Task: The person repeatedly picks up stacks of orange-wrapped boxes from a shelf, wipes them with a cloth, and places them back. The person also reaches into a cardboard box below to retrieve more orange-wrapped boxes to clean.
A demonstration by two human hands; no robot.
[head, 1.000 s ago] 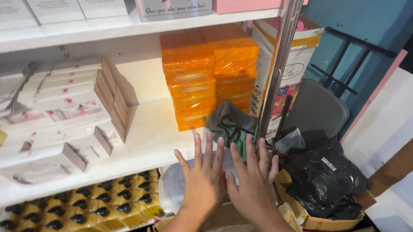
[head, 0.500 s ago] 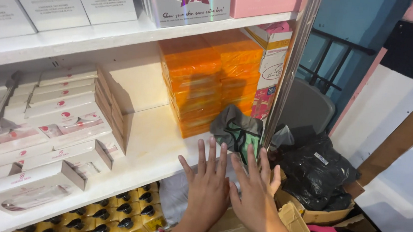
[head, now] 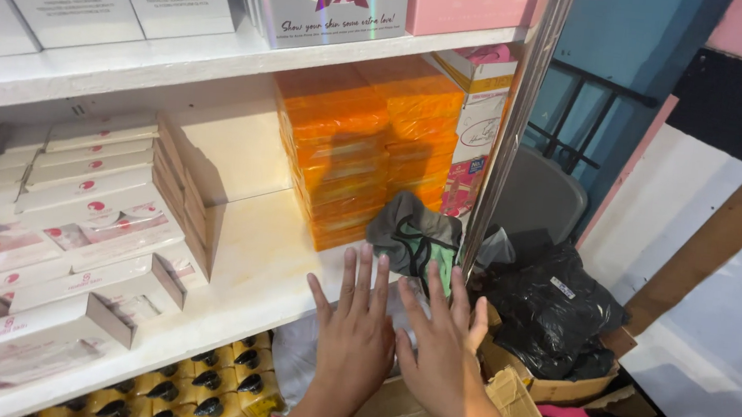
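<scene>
My left hand (head: pixel 353 328) and my right hand (head: pixel 440 344) are raised side by side, fingers spread, backs toward me, holding nothing. They hover at the front edge of the white middle shelf (head: pixel 248 287). Just beyond my fingertips lies a crumpled grey and green cloth (head: pixel 413 237) at the shelf's right end. Behind the cloth stand two stacks of orange wrapped packs (head: pixel 354 149). Under my hands a clear plastic bag (head: pixel 300 354) shows partly.
White flat boxes (head: pixel 74 227) with red marks fill the shelf's left. Yellow boxes with black caps (head: pixel 185 389) sit on the lower shelf. A metal upright pole (head: pixel 507 131) bounds the shelf. Right of it are a black plastic bag (head: pixel 550 309) in a cardboard box (head: pixel 543 389) and a grey chair (head: pixel 537 196).
Both hands have stayed together with fingers spread, shifting slightly left and down in view as the camera moved. Nothing was taken hold of.
</scene>
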